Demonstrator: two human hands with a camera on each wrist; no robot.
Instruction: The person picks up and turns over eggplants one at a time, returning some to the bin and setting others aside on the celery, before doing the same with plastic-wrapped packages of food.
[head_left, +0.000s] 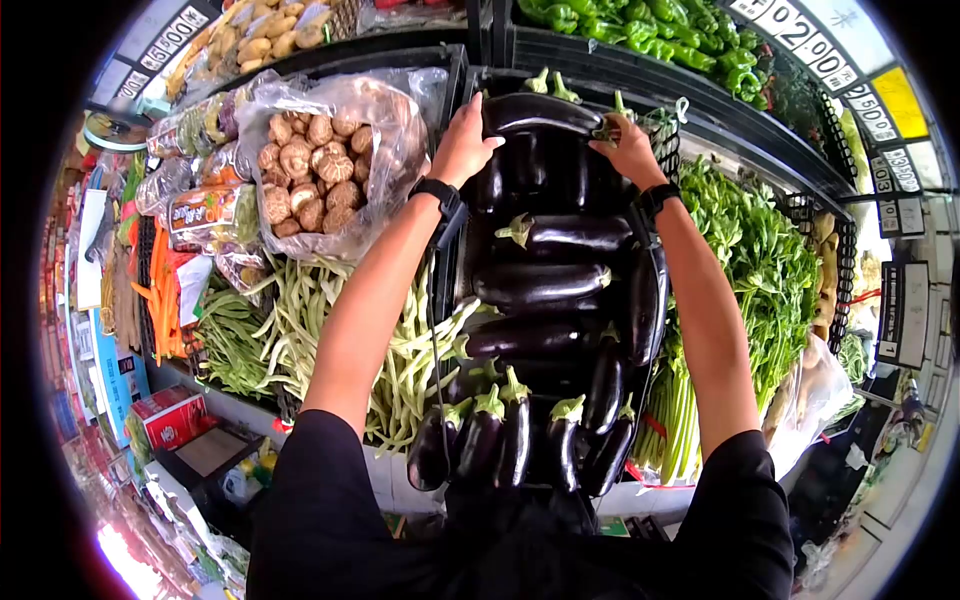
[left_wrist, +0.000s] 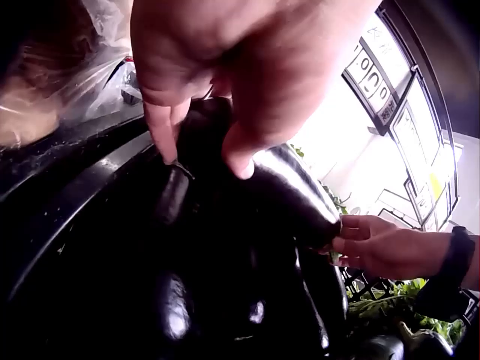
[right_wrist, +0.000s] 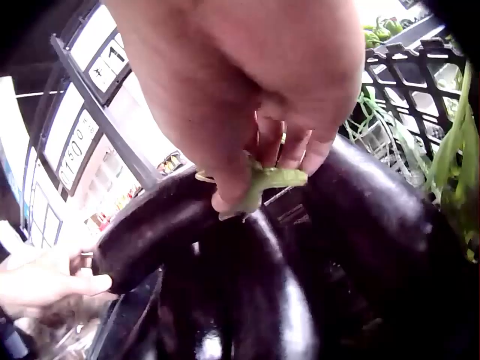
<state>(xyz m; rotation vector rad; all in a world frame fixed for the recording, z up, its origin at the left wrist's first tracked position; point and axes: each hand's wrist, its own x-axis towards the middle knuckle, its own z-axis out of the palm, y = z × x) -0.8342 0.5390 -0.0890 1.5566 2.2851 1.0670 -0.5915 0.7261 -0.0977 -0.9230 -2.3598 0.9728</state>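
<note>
A long, glossy eggplant (head_left: 540, 113) lies crosswise at the far end of the eggplant crate, a hand at each end. My left hand (head_left: 462, 148) grips its rounded left end, with the thumb on the near side. At the other end, my right hand (head_left: 628, 152) pinches the green stem cap (right_wrist: 259, 187) between thumb and fingers. Just below it, upright eggplants (right_wrist: 262, 292) stand side by side. Nearer to me, more eggplants (head_left: 545, 285) lie crosswise in rows, and several stand with stems up at the crate's front.
Left of the crate are a plastic bag of mushrooms (head_left: 318, 165) and pale green beans (head_left: 400, 360). Leafy celery (head_left: 745, 240) fills the right side. Green peppers (head_left: 650, 30) sit behind a black crate edge (head_left: 600, 62). Price signs (head_left: 800, 40) hang along the back.
</note>
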